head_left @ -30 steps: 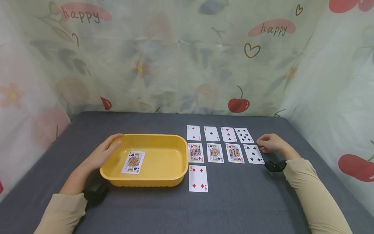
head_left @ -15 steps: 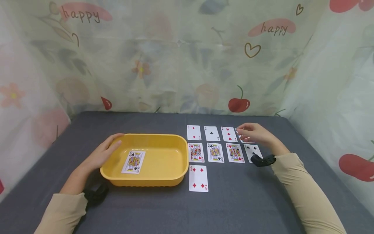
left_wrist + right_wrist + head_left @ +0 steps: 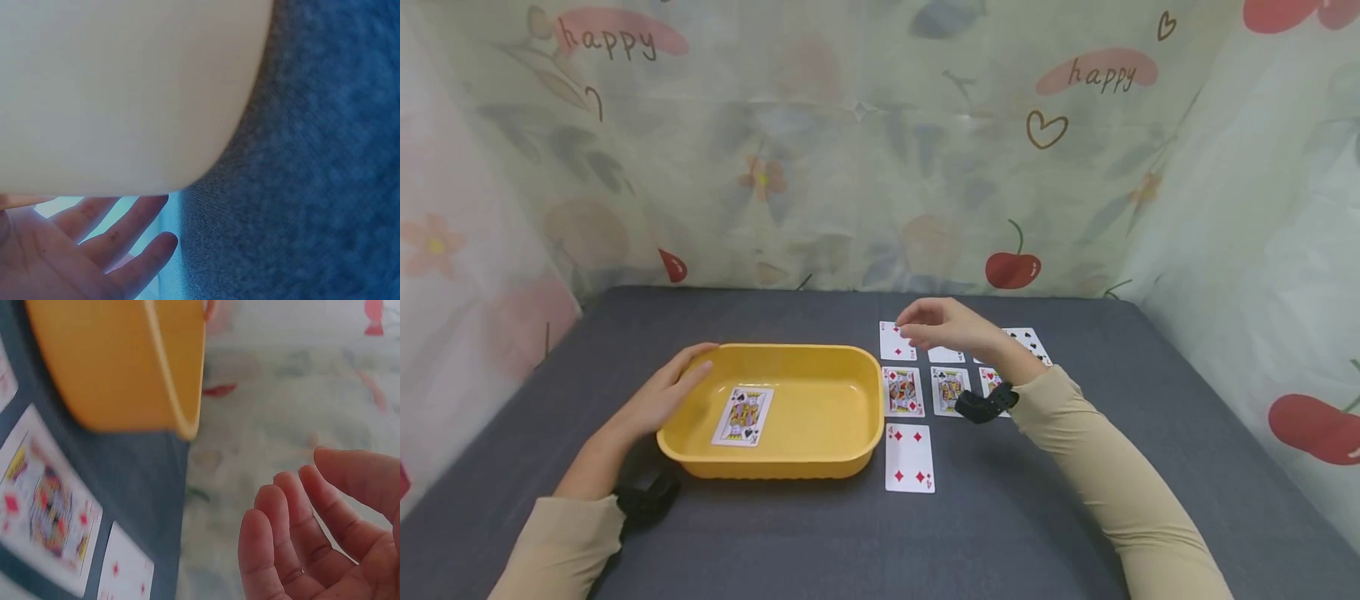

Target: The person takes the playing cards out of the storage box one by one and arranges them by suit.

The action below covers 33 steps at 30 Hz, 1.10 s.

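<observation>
My left hand rests at the left rim of a yellow tray, thumb over the edge and fingers along the outside; the left wrist view shows those fingers fairly straight and spread. A king of spades lies face up inside. Over the back row of playing cards hovers my right hand, its fingers loosely curved with nothing between them, as the right wrist view confirms. Its fingertips overlap the two of diamonds in the head view. Beneath it an ace of clubs is partly covered.
The king of diamonds, king of clubs and partly hidden king of hearts form the middle row. A four of diamonds lies in front. One spade card shows behind the right forearm. A patterned curtain encloses the dark tabletop.
My right hand has swept left from the right end of the card rows, above the back row, to the two of diamonds. My left hand, tray and cards stay put.
</observation>
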{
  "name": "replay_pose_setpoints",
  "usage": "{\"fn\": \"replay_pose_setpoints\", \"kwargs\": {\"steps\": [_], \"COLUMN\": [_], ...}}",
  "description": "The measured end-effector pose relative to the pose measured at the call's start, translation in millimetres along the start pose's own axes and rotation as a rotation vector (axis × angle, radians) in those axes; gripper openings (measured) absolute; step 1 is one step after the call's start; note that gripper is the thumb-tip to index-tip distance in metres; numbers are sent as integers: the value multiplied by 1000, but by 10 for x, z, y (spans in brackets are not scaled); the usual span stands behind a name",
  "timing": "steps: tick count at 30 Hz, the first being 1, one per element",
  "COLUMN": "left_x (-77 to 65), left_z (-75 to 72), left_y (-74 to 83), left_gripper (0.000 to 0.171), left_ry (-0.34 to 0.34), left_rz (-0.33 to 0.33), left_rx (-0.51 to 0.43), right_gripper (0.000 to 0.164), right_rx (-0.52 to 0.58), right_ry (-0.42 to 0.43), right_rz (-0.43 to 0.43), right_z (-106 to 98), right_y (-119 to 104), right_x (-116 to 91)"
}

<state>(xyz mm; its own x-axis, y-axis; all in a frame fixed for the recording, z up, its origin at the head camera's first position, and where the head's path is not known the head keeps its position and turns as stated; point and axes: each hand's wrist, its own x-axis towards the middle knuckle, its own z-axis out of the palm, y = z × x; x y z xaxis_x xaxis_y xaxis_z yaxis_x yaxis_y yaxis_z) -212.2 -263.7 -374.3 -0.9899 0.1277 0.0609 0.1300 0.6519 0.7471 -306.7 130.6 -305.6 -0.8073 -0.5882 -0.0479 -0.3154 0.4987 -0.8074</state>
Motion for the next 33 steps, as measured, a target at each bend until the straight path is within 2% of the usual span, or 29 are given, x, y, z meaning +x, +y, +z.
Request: {"fn": "replay_pose_setpoints", "kwargs": {"steps": [7,15,22,33], "left_x": [3,3,7,0], "left_z": [-1,-4,-1,-5], "left_y": [-8,-8,1,2], "left_gripper": [56,55,54,57], "left_ry": [5,7,7,-1], "left_rz": [0,1,6,-10], "left_rx": [-2,-1,-5,1], "right_gripper": [27,26,32,38], "right_rx": [-32,-46,-102,-161], "right_ry": [-93,-153,-221,-274], "right_rz": [-95,-129,-173,-131], "right_z": [350,729,987,1347], "right_y": [-347,-603,-689,-709], "right_x": [265,556,760,967]}}
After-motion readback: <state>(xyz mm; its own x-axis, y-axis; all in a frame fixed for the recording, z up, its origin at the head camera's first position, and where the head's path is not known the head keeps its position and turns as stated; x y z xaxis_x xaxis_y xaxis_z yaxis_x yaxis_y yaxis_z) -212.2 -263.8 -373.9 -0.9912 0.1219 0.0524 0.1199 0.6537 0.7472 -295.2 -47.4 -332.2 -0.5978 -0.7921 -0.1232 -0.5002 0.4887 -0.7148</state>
